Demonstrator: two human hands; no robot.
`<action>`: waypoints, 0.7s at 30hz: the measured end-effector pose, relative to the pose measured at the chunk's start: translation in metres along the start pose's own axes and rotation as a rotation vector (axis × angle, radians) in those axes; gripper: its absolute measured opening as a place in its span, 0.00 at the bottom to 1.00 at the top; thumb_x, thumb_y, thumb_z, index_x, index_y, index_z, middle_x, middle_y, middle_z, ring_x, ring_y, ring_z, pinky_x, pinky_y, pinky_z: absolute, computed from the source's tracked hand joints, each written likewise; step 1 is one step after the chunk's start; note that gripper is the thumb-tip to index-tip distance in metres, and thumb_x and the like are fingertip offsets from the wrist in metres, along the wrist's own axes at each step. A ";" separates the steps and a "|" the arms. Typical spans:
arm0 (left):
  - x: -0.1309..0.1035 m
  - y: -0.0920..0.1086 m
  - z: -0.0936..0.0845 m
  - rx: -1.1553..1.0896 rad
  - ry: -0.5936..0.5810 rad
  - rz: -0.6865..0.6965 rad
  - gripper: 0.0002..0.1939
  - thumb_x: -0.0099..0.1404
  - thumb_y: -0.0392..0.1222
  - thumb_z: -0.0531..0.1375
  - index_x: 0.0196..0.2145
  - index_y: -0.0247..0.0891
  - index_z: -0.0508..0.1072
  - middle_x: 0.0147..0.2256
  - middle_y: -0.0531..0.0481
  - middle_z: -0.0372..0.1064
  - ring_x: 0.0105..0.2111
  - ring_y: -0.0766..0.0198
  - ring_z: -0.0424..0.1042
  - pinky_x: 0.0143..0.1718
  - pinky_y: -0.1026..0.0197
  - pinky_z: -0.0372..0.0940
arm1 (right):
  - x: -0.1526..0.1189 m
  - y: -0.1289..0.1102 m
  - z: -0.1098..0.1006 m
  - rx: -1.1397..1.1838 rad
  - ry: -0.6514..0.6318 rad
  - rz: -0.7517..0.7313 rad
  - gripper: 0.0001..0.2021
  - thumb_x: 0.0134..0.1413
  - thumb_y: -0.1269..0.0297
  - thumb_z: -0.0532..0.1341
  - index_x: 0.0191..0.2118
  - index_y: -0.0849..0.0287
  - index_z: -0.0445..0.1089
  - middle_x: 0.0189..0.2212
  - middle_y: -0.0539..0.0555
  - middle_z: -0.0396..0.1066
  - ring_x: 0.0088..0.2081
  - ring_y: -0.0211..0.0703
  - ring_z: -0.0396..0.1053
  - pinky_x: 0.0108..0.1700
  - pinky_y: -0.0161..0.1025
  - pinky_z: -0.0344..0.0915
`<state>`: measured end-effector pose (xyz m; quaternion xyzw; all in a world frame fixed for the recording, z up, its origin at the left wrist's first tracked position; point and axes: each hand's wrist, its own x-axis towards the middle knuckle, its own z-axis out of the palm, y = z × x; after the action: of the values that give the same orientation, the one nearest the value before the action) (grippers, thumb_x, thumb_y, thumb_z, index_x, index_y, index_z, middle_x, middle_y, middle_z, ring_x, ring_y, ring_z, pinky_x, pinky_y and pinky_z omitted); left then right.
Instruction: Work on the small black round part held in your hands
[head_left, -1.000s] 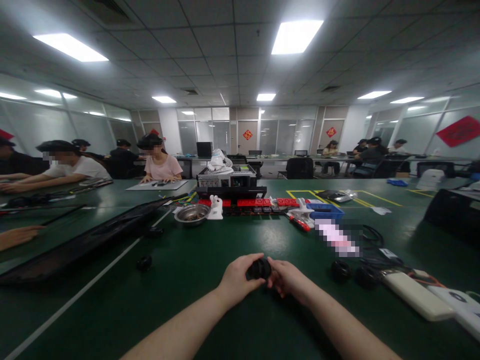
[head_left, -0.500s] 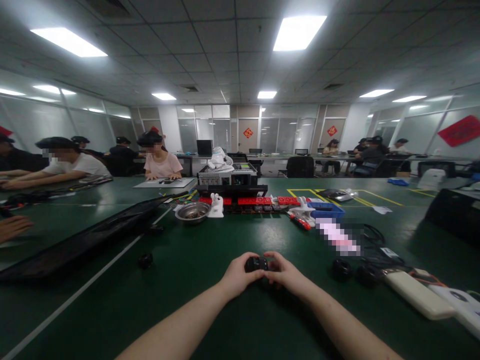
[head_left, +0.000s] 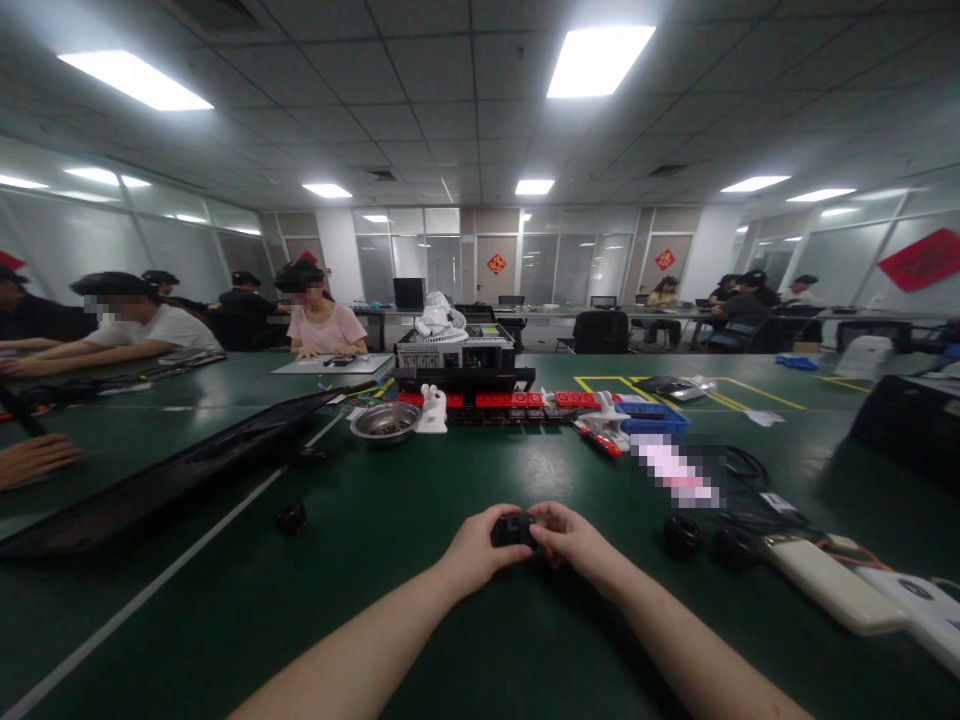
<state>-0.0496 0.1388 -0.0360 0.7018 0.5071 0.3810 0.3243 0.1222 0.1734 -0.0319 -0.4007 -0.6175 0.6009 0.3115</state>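
A small black boxy device is held between my two hands, just above the green table. My left hand wraps round its left side, thumb along the near face. At its right end, my right hand pinches it with thumb and fingertips; some of those fingers are hidden behind. Fine detail on the device is too small to make out. To the left lies a round black part on the table. Two similar black rolls sit to the right, the nearer-to-me-hand one beside the other.
A metal bowl of small parts stands ahead, beside a white stand. A red-handled tool and blue tray lie right of it. A long black panel stretches left. A cream power bank lies right. Another person's hand is far left.
My right hand's fingers have shifted slightly on the device's right end, and the device has turned a little. At far left, another person's hand has moved slightly into view, with a dark object above it.
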 end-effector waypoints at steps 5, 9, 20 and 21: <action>0.003 -0.002 0.001 -0.048 -0.006 -0.012 0.21 0.47 0.47 0.62 0.39 0.38 0.67 0.36 0.49 0.68 0.37 0.59 0.66 0.38 0.60 0.60 | 0.000 -0.001 0.002 0.178 0.016 0.018 0.23 0.37 0.60 0.64 0.42 0.57 0.57 0.30 0.49 0.65 0.25 0.32 0.63 0.23 0.29 0.59; 0.003 -0.002 0.002 -0.068 0.017 0.042 0.23 0.44 0.41 0.64 0.40 0.39 0.66 0.38 0.50 0.67 0.38 0.60 0.66 0.39 0.61 0.60 | 0.006 0.002 0.001 0.261 0.107 0.206 0.16 0.51 0.52 0.50 0.40 0.59 0.56 0.22 0.49 0.65 0.17 0.32 0.62 0.20 0.30 0.59; -0.001 0.000 0.002 -0.003 -0.002 0.074 0.29 0.44 0.40 0.64 0.46 0.41 0.63 0.44 0.48 0.65 0.44 0.57 0.64 0.46 0.57 0.57 | 0.001 -0.001 0.005 -0.033 0.046 0.135 0.14 0.51 0.53 0.51 0.31 0.61 0.59 0.15 0.46 0.63 0.14 0.30 0.59 0.16 0.28 0.57; 0.000 0.000 0.002 -0.016 0.003 0.058 0.29 0.45 0.40 0.64 0.47 0.41 0.63 0.44 0.47 0.65 0.44 0.57 0.63 0.46 0.57 0.57 | 0.001 0.000 0.005 -0.021 0.046 0.106 0.14 0.50 0.53 0.52 0.32 0.61 0.60 0.15 0.46 0.62 0.15 0.30 0.60 0.17 0.28 0.57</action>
<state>-0.0483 0.1385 -0.0370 0.7131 0.4839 0.3954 0.3177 0.1174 0.1718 -0.0319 -0.4496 -0.5944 0.6007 0.2893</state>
